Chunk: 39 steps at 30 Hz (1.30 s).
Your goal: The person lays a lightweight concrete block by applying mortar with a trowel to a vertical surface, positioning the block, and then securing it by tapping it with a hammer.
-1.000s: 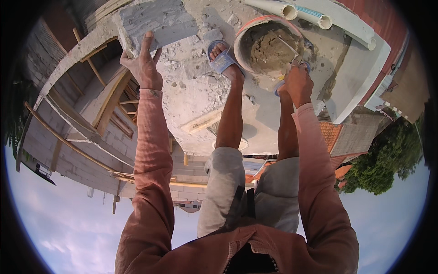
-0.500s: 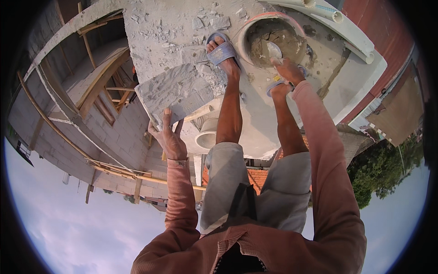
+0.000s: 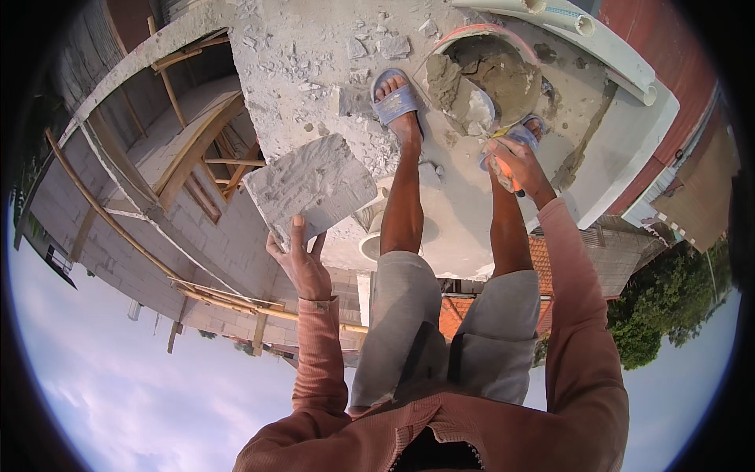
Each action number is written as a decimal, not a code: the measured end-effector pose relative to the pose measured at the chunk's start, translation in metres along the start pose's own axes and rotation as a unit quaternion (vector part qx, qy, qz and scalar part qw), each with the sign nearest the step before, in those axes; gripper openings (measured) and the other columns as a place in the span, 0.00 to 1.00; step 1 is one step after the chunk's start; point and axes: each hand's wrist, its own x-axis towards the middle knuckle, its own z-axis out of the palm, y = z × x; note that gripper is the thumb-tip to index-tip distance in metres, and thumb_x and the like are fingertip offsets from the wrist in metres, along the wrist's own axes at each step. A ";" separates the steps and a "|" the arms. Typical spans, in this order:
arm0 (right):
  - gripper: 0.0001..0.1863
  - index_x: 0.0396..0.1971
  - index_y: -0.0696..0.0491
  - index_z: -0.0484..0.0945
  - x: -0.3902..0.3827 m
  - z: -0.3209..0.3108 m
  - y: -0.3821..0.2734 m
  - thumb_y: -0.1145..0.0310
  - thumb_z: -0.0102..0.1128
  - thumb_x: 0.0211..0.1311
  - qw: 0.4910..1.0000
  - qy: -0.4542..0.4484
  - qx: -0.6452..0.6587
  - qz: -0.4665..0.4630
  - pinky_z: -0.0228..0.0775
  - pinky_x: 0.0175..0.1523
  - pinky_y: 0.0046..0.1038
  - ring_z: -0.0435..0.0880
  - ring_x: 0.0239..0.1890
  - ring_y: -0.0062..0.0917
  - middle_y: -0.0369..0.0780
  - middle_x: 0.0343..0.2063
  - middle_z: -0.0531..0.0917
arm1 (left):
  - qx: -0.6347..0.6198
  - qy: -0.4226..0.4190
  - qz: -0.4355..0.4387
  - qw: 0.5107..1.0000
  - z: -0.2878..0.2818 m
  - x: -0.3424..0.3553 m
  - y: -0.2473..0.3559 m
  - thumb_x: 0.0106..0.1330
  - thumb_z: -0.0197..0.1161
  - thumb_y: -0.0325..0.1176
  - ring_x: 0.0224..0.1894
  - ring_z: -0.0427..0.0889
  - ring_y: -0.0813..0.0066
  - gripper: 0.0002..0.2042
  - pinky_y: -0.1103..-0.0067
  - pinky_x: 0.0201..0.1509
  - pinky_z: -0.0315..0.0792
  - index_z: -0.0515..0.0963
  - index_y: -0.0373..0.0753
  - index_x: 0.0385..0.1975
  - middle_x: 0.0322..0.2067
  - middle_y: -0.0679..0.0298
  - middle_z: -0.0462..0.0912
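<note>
My left hand (image 3: 305, 267) is closed on the near edge of a rough grey concrete block (image 3: 314, 182), thumb on top and fingers mostly hidden beneath. The block is held up, its broad scored face toward me. In my right hand (image 3: 525, 167) is a trowel (image 3: 480, 112) with an orange handle. A lump of wet mortar (image 3: 443, 80) sits on or against its blade, at the near left rim of a round bucket (image 3: 489, 30). More grey-brown mortar (image 3: 510, 85) lies inside the bucket.
My sandalled feet (image 3: 395, 104) stand on a dusty concrete slab strewn with block chips (image 3: 393, 47). White pipes (image 3: 562, 17) lie at the far right. A pale round container (image 3: 371, 245) stands behind my left leg. At left, the slab edge drops toward timber framing (image 3: 189, 149).
The trowel has come up from inside the bucket toward me, now with mortar at its blade. The block has tilted to show more of its face.
</note>
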 end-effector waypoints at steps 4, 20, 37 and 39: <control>0.19 0.44 0.55 0.80 0.010 0.057 -0.061 0.52 0.58 0.74 0.934 -0.069 0.350 0.018 0.68 0.29 0.20 0.76 0.26 0.14 0.31 0.27 0.77 | 0.045 -0.019 0.023 0.999 -0.004 0.015 0.030 0.61 0.76 0.45 0.61 0.73 0.60 0.44 0.62 0.61 0.75 0.51 0.40 0.67 0.61 0.52 0.67; 0.20 0.27 0.48 0.67 0.243 0.119 -0.110 0.49 0.52 0.76 0.580 -0.050 0.791 -0.189 0.56 0.17 0.23 0.63 0.11 0.18 0.32 0.15 0.67 | 0.100 -0.013 0.021 0.995 -0.041 0.066 0.039 0.62 0.75 0.45 0.64 0.70 0.58 0.43 0.60 0.65 0.71 0.51 0.40 0.68 0.62 0.50 0.65; 0.23 0.24 0.50 0.66 0.264 0.128 -0.129 0.50 0.44 0.79 0.618 -0.070 0.764 -0.171 0.64 0.20 0.22 0.65 0.12 0.18 0.30 0.14 0.66 | 0.089 -0.017 -0.014 0.996 -0.036 0.062 0.026 0.63 0.74 0.43 0.60 0.73 0.61 0.40 0.62 0.61 0.74 0.53 0.41 0.67 0.59 0.54 0.68; 0.23 0.25 0.50 0.67 0.270 0.131 -0.123 0.50 0.44 0.79 0.606 -0.107 0.770 -0.171 0.65 0.20 0.21 0.65 0.11 0.18 0.30 0.14 0.66 | 0.092 -0.016 -0.014 0.996 -0.035 0.060 0.026 0.63 0.74 0.43 0.60 0.73 0.61 0.40 0.63 0.61 0.74 0.53 0.41 0.67 0.60 0.54 0.68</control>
